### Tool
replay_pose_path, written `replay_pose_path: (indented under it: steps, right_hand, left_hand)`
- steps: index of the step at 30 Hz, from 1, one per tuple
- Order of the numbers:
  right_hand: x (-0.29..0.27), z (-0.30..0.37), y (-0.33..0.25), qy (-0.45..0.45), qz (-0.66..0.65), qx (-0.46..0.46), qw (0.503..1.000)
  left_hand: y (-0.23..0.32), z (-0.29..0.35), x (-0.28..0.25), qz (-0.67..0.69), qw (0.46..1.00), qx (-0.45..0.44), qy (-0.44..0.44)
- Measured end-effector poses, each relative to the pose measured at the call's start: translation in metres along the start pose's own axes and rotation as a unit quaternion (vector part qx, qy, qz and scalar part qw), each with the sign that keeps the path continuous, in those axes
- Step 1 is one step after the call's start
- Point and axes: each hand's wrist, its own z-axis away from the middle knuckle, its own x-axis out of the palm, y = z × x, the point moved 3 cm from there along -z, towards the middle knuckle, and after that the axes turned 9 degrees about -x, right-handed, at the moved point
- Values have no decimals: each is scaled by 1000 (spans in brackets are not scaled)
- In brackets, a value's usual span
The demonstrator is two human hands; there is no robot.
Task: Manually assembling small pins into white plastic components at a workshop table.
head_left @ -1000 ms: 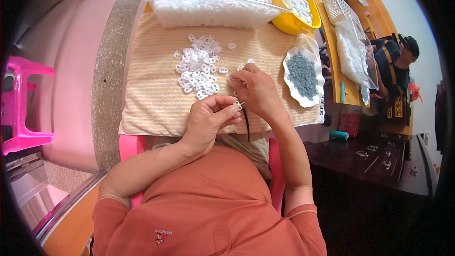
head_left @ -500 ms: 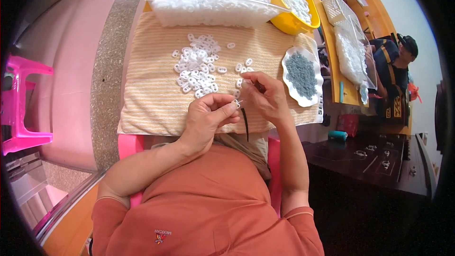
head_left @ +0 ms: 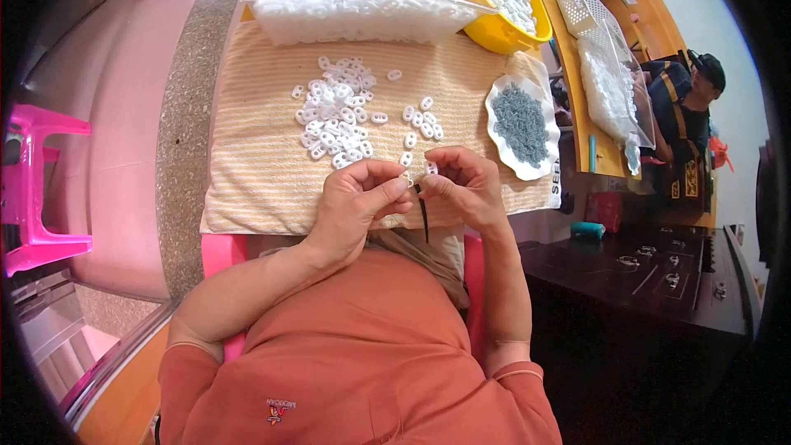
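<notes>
My left hand (head_left: 358,202) pinches a small pale looped piece (head_left: 409,182) between thumb and forefinger; its exact kind is too small to make out. Close beside it, my right hand (head_left: 466,189) grips a white two-holed plastic piece (head_left: 432,168) with its fingertips. A thin black strip (head_left: 424,218) hangs down between the hands. Just beyond them, several loose two-holed pieces (head_left: 426,118) lie on the striped towel (head_left: 264,189). To the left is a larger heap of the same white pieces (head_left: 334,107).
A scalloped white dish (head_left: 499,128) of small grey parts sits right of my hands. At the far side stand a clear bin (head_left: 362,21) full of white pieces and a yellow basin (head_left: 498,39). A pink stool (head_left: 33,189) is at left; another person (head_left: 684,103) sits at right.
My right hand has drawn back toward me, and a white two-holed piece now shows in its fingertips. The left hand keeps its pinch in nearly the same place. The whole view has shifted slightly.
</notes>
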Motion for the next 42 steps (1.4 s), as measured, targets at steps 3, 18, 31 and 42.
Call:
replay_pose_path:
  steps: [3, 18, 31, 42]
  right_hand:
    - [2, 1, -1, -2, -13, 7, 1000]
    - [16, 4, -7, 8, -120, 37, 992]
    - [15, 7, -3, 15, -137, 26, 990]
    - [13, 7, -3, 14, -145, 30, 989]
  left_hand:
    - [0, -1, -1, -5, 1000, -6, -9]
    - [3, -1, 1, -8, 1000, -7, -26]
    - [3, 1, 2, -14, 999, -17, -27]
    - [3, 1, 2, -22, 999, -16, -30]
